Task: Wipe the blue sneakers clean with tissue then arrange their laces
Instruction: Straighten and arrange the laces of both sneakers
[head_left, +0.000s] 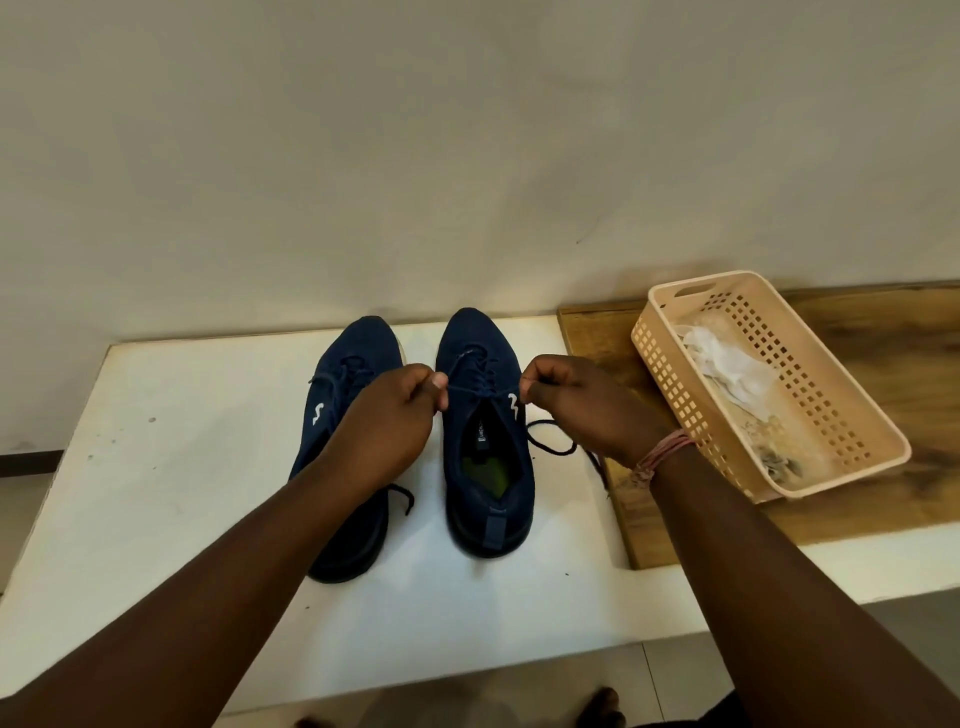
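Observation:
Two navy blue sneakers stand side by side on the white table (156, 493), toes toward the wall. Over the right sneaker (485, 467), my left hand (395, 415) and my right hand (576, 400) each pinch one end of its dark lace (483, 388), which runs taut between them across the shoe's opening. A loose lace end (550, 441) trails onto the table to the right. My left forearm covers part of the left sneaker (343, 374), whose lace end lies beside its heel. Crumpled white tissue (727, 364) lies in the basket.
A peach perforated plastic basket (670, 374) sits on a wooden board (883, 332) at the right, close to my right wrist. The pale wall rises directly behind the sneakers. The table's front edge is near me, with floor tiles below.

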